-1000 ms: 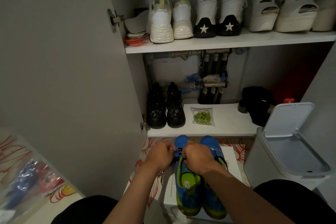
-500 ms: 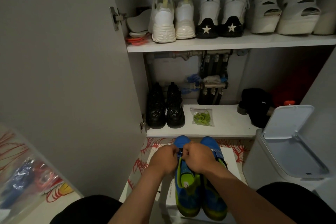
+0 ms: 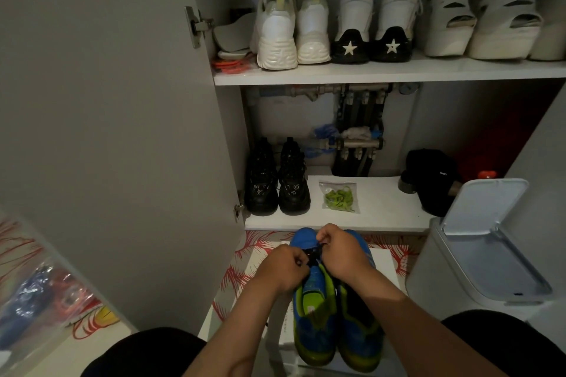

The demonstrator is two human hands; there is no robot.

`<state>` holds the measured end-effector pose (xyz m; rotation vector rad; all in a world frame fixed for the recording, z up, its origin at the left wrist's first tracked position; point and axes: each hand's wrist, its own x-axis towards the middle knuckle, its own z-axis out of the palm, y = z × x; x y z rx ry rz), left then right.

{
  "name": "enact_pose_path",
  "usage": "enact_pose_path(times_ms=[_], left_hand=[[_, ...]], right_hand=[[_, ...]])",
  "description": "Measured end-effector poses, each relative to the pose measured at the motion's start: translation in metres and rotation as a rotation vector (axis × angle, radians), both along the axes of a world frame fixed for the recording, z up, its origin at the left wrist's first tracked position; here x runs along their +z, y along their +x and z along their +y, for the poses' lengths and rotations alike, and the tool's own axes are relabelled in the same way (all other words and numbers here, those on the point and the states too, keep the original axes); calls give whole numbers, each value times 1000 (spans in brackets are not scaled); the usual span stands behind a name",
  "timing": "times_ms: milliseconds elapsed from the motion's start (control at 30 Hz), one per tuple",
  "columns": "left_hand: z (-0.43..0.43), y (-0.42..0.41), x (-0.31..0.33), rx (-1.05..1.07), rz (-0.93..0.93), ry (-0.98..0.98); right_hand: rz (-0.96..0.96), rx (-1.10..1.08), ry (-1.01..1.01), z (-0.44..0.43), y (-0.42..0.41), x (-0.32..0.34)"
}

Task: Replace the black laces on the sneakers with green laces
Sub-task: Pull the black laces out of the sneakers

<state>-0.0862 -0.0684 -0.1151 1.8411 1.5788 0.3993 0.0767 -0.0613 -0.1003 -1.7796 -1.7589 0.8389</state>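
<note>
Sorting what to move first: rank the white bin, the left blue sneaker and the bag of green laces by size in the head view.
1. white bin
2. left blue sneaker, nearest the camera
3. bag of green laces, farther back

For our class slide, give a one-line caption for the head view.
Left hand and right hand pinch the black lace of a blue sneaker; bagged green laces lie on the shelf.

Two blue sneakers (image 3: 315, 312), one lace bag (image 3: 338, 196)
</note>
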Motion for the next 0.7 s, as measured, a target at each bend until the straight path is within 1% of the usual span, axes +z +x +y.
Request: enact_pose_path(times_ms=[100,200,300,467,533,567,700], left_hand=[[2,1,-3,33,-8,42],[4,3,-7,43,7,51],[5,4,-9,47,7,50],[5,3,-8,40,-7,33],[5,3,-8,36,-1,33],[5,3,-8,31,8,36],[4,4,-8,25,46,52]], right_hand=[[-220,210,39,-3,-3,7],[-338,332,61,-6,-5,15],[-394,345,49,-5,-2,14],[-480,340,-26,3,3,12],[-519,300,-19,5,4,12],[-511,243,13,5,4,12],[-270,-82,131,11,9,18]])
